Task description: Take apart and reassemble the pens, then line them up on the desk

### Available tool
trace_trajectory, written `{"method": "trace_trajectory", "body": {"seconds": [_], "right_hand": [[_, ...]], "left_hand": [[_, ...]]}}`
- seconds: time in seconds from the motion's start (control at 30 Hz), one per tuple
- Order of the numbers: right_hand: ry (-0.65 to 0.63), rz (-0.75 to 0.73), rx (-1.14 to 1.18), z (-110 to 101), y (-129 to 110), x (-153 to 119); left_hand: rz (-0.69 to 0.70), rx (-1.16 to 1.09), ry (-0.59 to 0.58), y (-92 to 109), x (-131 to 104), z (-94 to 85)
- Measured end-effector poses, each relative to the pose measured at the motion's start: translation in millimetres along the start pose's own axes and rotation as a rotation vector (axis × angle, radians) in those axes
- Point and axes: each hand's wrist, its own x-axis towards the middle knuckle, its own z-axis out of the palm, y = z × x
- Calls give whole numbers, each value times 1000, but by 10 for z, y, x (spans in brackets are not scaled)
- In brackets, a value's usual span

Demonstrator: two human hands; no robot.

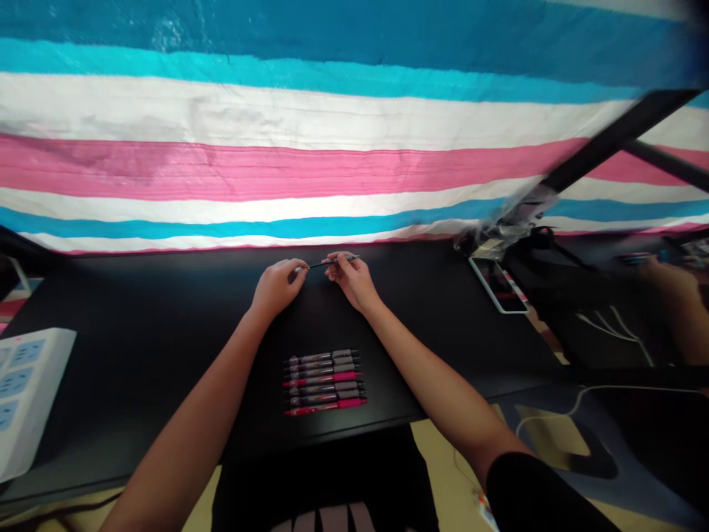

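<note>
Near the far edge of the black table [166, 318], a thin dark pen [317, 265] is held level between both hands. The fingers of my left hand [281, 284] pinch its left end. My right hand [350, 278] grips the right part, with its tip showing past the fingers. Closer to me, between my forearms, several pens [324, 380] lie side by side in a stack-like row, some with grey grips and some with red or pink ones.
A white power strip [38, 399] sits at the left. On the right are a phone [498, 285], clear plastic wrapping [509, 222] and white cables [609, 325]. Another person's hand [668, 284] shows at the far right. A striped sheet [277, 170] hangs behind the table.
</note>
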Motion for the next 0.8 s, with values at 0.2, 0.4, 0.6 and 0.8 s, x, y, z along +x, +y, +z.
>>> {"method": "trace_trajectory", "body": {"seconds": [0.2,0.4,0.6,0.8], "right_hand": [[-121,37,-159,27,-55,-44],[-139,119,-17,7,-86,-37],[-69,141,54,-21,-73,-3],[-118,122,60,-20,-99,-13]], "left_hand": [[33,4,-8,46,-15,20],[18,-27,11,32,-11,18],[-28,-29,40,11,4,6],[18,-29,46,26,4,4]]}}
